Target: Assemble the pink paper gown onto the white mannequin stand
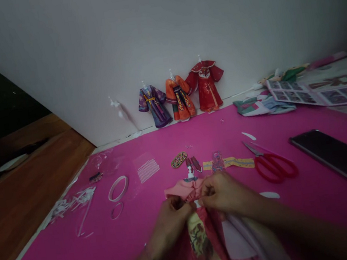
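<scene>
A small white doll form lies on the pink surface, its neck end pointing away from me. It wears a pink doll top. Below the top runs a red doll skirt with a patterned cream and brown panel, partly hidden by my hands. At the waist, the fingertips of my left hand pinch the doll clothes from the left. Opposite it, my right hand pinches the same clothes, close to the left fingertips. A pale fabric piece hangs beneath my right wrist.
Red-handled scissors and a black phone lie right. Tape rolls, a bead sheet and white scraps lie left. Yellow ribbon is beyond my right hand. Dressed doll forms lean on the wall.
</scene>
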{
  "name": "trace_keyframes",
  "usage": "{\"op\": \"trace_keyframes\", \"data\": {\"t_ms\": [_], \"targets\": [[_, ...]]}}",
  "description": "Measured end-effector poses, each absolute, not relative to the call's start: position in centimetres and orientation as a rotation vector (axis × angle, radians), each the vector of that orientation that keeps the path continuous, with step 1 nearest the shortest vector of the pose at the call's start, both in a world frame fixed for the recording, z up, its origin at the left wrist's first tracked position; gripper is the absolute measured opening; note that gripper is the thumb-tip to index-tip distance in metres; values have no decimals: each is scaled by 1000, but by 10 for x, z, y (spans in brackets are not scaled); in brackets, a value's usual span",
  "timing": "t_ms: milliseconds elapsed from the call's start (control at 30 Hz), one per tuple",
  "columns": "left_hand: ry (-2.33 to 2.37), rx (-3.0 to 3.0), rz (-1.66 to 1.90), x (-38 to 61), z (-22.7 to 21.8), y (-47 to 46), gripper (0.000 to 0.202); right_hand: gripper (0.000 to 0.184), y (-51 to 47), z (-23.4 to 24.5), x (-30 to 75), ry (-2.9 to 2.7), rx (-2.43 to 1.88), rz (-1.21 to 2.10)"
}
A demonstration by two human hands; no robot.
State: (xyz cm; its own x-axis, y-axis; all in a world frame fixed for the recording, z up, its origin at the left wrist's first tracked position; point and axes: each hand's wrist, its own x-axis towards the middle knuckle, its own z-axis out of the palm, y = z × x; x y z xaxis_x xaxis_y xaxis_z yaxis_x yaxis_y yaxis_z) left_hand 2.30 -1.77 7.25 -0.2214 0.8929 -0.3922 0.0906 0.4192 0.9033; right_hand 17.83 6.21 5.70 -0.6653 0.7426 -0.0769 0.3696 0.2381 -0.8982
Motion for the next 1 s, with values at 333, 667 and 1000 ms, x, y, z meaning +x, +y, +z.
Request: {"op": "trace_keyframes", "data": {"t_ms": [333, 667, 1000], "targets": [[1639, 888, 963, 22, 74, -19, 21, 14, 61, 56, 180, -2091, -965, 1511], [1734, 872, 1023, 33, 81, -22, 18, 11, 63, 57, 178, -2092, -1028, 1441], [1819, 848, 963, 23, 76, -19, 29, 15, 62, 68, 181, -2148, -988, 1164]]}}
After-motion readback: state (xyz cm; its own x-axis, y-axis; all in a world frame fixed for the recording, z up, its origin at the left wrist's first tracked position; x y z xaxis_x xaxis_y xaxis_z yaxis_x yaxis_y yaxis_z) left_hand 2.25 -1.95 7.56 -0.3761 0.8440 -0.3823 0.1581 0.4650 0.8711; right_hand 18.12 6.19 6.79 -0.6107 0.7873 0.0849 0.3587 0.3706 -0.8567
